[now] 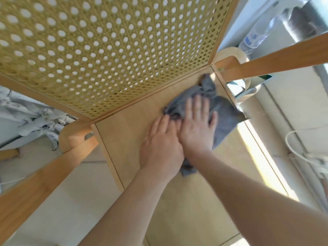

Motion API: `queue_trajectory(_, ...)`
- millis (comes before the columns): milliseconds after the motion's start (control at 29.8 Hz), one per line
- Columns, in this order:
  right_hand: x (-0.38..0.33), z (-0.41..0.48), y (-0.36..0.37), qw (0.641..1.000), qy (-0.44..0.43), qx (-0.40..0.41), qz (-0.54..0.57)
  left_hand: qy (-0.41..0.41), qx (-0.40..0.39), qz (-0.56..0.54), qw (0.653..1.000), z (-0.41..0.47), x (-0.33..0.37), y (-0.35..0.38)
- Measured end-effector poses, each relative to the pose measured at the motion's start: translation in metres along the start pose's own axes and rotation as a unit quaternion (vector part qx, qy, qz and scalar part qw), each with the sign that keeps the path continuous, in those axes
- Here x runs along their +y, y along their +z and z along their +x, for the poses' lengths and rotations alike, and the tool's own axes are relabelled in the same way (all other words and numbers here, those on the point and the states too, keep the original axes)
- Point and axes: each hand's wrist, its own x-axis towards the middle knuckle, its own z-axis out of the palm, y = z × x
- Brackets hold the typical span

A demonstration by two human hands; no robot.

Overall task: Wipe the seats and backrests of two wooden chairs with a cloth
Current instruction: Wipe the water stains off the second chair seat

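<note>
A wooden armchair fills the view: a pale flat seat [124,132] and a woven cane backrest [99,50] with round holes. A grey cloth [225,114] lies spread on the seat's back right corner, just below the backrest. My right hand [198,126] presses flat on the cloth with straight fingers. My left hand [159,146] lies flat beside it, fingertips on the cloth's left edge and palm on the bare seat. The two hands touch side by side. A second chair is not in view.
Wooden armrests run along the left [35,181] and the right [276,57] of the seat. A plastic water bottle [253,38] stands beyond the right armrest. White patterned fabric [33,118] lies at left. A white cable [301,153] crosses the tiled floor at right.
</note>
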Motion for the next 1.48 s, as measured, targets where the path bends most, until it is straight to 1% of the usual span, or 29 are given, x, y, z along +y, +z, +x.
queue_trajectory(67, -0.024, -0.024, 0.01, 0.992, -0.102, -0.072, 0.015, -0.059, 0.004, -0.01, 0.998, -0.018, -0.017, -0.004)
queue_trajectory(101, -0.025, -0.026, 0.01, 0.984, -0.151, -0.095, 0.018, -0.067, 0.002, -0.001, 0.998, -0.028, -0.027, -0.004)
queue_trajectory(134, -0.02, -0.019, 0.007, 0.974, -0.202, -0.099, 0.009, -0.062, -0.009, 0.02, 0.998, -0.037, -0.035, -0.005)
queue_trajectory(202, 0.002, 0.003, -0.002, 0.95, -0.297, -0.079, -0.056, -0.046, -0.037, 0.059, 0.996, -0.045, -0.041, -0.005)
queue_trajectory(235, 0.015, 0.017, -0.006, 0.944, -0.312, -0.072, -0.081, -0.038, -0.045, 0.073, 0.996, -0.043, -0.039, -0.003)
queue_trajectory(269, 0.028, 0.032, -0.012, 0.948, -0.296, -0.072, -0.089, -0.031, -0.048, 0.078, 0.995, -0.038, -0.033, -0.002)
queue_trajectory(302, 0.038, 0.045, -0.017, 0.959, -0.259, -0.07, -0.087, -0.021, -0.045, 0.076, 0.996, -0.031, -0.026, -0.001)
queue_trajectory(370, 0.055, 0.061, -0.026, 0.981, -0.171, -0.037, -0.085, 0.01, -0.029, 0.069, 0.997, -0.015, -0.007, 0.002)
queue_trajectory(437, 0.069, 0.066, -0.028, 0.993, -0.091, -0.012, -0.078, 0.037, -0.029, 0.063, 0.997, -0.001, 0.009, 0.005)
queue_trajectory(470, 0.075, 0.062, -0.029, 0.997, -0.051, 0.0, -0.05, 0.049, -0.033, 0.062, 0.996, 0.005, 0.015, 0.007)
queue_trajectory(538, 0.086, 0.048, -0.032, 0.998, 0.014, 0.016, 0.056, 0.07, -0.038, 0.065, 0.995, 0.012, 0.025, 0.009)
queue_trajectory(605, 0.097, 0.027, -0.038, 0.986, 0.07, -0.002, 0.154, 0.085, -0.043, 0.072, 0.993, 0.012, 0.03, 0.012)
queue_trajectory(639, 0.103, 0.015, -0.04, 0.981, 0.099, -0.018, 0.166, 0.091, -0.049, 0.076, 0.992, 0.01, 0.031, 0.013)
queue_trajectory(672, 0.108, 0.003, -0.04, 0.982, 0.122, -0.018, 0.146, 0.093, -0.054, 0.079, 0.991, 0.008, 0.031, 0.013)
queue_trajectory(739, 0.118, -0.014, -0.035, 0.987, 0.149, 0.003, 0.067, 0.096, -0.066, 0.085, 0.99, 0.001, 0.029, 0.013)
queue_trajectory(773, 0.122, -0.019, -0.032, 0.985, 0.167, 0.01, 0.046, 0.099, -0.073, 0.084, 0.989, -0.002, 0.027, 0.012)
queue_trajectory(840, 0.125, -0.022, -0.031, 0.98, 0.195, 0.02, 0.038, 0.101, -0.088, 0.074, 0.988, -0.008, 0.021, 0.009)
queue_trajectory(907, 0.119, -0.015, -0.035, 0.978, 0.197, 0.026, 0.056, 0.1, -0.091, 0.059, 0.989, -0.014, 0.01, 0.006)
queue_trajectory(975, 0.103, 0.0, -0.037, 0.978, 0.173, 0.027, 0.113, 0.085, -0.081, 0.043, 0.992, -0.02, -0.005, 0.004)
queue_trajectory(1008, 0.091, 0.009, -0.033, 0.981, 0.154, 0.028, 0.113, 0.071, -0.072, 0.033, 0.994, -0.022, -0.011, 0.002)
queue_trajectory(1075, 0.062, 0.021, -0.021, 0.991, 0.115, 0.018, 0.066, 0.037, -0.057, 0.01, 0.998, -0.027, -0.024, -0.001)
queue_trajectory(1143, 0.025, 0.021, -0.009, 0.998, 0.045, 0.004, 0.035, 0.015, -0.043, -0.005, 0.999, -0.033, -0.038, -0.005)
queue_trajectory(1210, -0.012, 0.007, 0.0, 0.999, -0.037, -0.019, 0.035, -0.002, -0.024, -0.022, 0.999, -0.039, -0.054, -0.008)
queue_trajectory(1311, -0.069, -0.031, 0.015, 0.984, -0.156, -0.069, 0.058, -0.063, 0.012, -0.072, 0.995, -0.05, -0.078, -0.016)
queue_trajectory(1344, -0.083, -0.042, 0.016, 0.977, -0.18, -0.073, 0.09, -0.092, 0.026, -0.106, 0.99, -0.054, -0.085, -0.019)
queue_trajectory(1378, -0.093, -0.05, 0.013, 0.969, -0.178, -0.075, 0.154, -0.12, 0.035, -0.152, 0.98, -0.059, -0.09, -0.022)
queue_trajectory(1411, -0.098, -0.052, 0.005, 0.956, -0.151, -0.081, 0.237, -0.14, 0.04, -0.207, 0.968, -0.064, -0.094, -0.024)
queue_trajectory(1479, -0.096, -0.049, -0.015, 0.913, -0.083, -0.11, 0.384, -0.167, 0.047, -0.312, 0.934, -0.073, -0.099, -0.031)
